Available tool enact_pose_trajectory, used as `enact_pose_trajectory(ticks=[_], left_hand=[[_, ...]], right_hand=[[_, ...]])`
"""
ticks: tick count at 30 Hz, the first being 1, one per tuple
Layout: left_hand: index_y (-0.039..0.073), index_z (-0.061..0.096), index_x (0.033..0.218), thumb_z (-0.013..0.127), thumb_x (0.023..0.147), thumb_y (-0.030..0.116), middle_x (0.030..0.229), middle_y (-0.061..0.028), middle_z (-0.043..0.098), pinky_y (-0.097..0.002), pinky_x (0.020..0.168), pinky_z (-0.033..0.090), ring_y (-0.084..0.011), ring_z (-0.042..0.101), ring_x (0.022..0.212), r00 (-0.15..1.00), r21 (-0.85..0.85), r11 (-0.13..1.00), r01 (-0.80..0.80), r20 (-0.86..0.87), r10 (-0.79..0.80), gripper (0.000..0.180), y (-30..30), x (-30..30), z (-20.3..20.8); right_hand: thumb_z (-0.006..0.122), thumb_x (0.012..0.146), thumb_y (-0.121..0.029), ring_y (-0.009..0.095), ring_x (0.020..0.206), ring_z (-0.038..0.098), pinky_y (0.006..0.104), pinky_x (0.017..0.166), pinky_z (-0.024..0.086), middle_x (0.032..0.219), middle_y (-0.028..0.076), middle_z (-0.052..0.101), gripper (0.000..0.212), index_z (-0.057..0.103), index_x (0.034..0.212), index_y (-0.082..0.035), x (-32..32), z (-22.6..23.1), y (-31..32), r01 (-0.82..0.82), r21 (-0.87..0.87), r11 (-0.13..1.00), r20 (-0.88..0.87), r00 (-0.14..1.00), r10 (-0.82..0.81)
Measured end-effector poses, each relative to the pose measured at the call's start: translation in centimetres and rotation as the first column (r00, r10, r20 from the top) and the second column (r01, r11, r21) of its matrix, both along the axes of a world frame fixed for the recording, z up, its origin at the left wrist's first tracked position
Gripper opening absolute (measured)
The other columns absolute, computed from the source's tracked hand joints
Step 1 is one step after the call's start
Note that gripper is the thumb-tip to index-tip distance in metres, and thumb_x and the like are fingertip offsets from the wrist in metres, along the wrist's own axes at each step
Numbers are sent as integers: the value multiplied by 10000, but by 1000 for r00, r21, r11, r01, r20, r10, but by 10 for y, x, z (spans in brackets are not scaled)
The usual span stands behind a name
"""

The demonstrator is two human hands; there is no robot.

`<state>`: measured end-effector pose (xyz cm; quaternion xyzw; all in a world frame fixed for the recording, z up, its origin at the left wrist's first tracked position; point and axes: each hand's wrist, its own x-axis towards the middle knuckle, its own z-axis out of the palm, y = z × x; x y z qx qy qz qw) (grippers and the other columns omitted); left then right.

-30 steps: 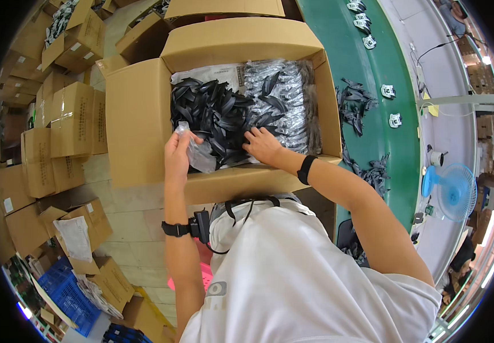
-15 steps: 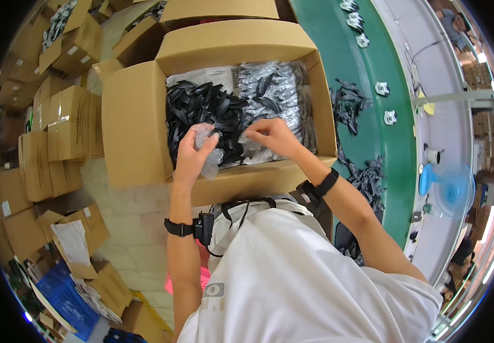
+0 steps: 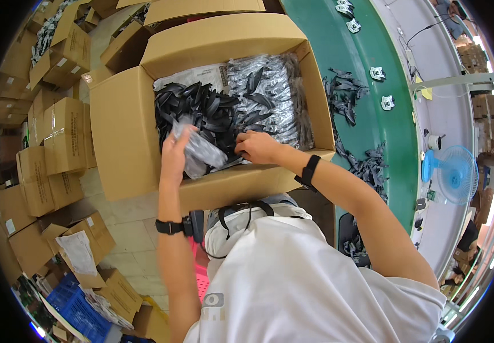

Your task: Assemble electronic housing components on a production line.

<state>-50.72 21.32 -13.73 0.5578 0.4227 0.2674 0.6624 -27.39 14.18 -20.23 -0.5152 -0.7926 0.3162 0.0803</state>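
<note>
An open cardboard box [image 3: 213,37] holds a heap of loose, curved black plastic parts [image 3: 193,106] on its left and rows of parts in clear plastic wrap [image 3: 278,108] on its right. My left hand [image 3: 173,157] is closed on a clear plastic bag [image 3: 204,153], blurred by motion, at the heap's near left. Over the near middle of the box, my right hand [image 3: 261,147] has its fingers curled down against the black parts; what lies between the fingertips is hidden. A few loose black parts [image 3: 260,100] rest on the wrapped rows.
Along the right runs a green work surface [image 3: 395,166] with black part piles [image 3: 344,94] and small white pieces [image 3: 387,103]. Beyond it stands a blue fan [image 3: 455,174]. Stacked cartons [image 3: 67,137] and a blue crate [image 3: 73,300] fill the left side.
My right hand has left the clear plastic and moved down onto the black parts. My left hand has shifted left with the plastic bag, which now hangs longer across the heap.
</note>
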Motion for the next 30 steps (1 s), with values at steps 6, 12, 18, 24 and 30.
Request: enact_pose_trajectory(ticks=[6,12,18,24,30], left_hand=[[-19,594,1027,488,917,221,934,-39,615,-256,831,394,-115,532,877,973,-173,959,-226,-85,215,285,1,-16,-11],[31,571,1033,497,862,105,920,-7,571,-235,809,387,-120,503,840,971,117,964,-240,48,235,200,-7,3,-4],[-14,572,983,459,951,230,941,-76,616,-287,854,419,-174,549,926,993,194,980,-40,-101,60,271,-7,-12,-20],[-29,566,819,508,878,94,749,-79,579,-290,708,441,-161,549,725,981,282,951,-128,-106,163,149,-12,-16,-30],[-31,589,768,475,882,113,833,-134,581,-331,742,422,-258,557,780,943,401,916,12,-311,123,216,21,-10,-50]], right_hand=[[515,826,-229,233,974,491,315,696,440,1067,58,499,190,669,923,-175,-17,-24,-10,-192,245,950,458,887,61],[602,747,-202,266,1029,479,372,750,461,1163,74,484,202,663,921,-119,-3,-7,8,-23,92,995,432,902,-19],[590,688,-164,305,974,571,476,867,427,937,115,632,193,680,839,-85,3,8,2,171,49,984,463,869,-174],[531,757,-203,243,972,489,373,819,393,958,68,552,125,607,833,-139,-11,0,-14,-14,500,866,275,951,-143],[594,705,-286,220,1000,462,336,796,368,1099,35,558,152,712,732,-195,8,-31,-14,-290,309,905,490,865,110]])
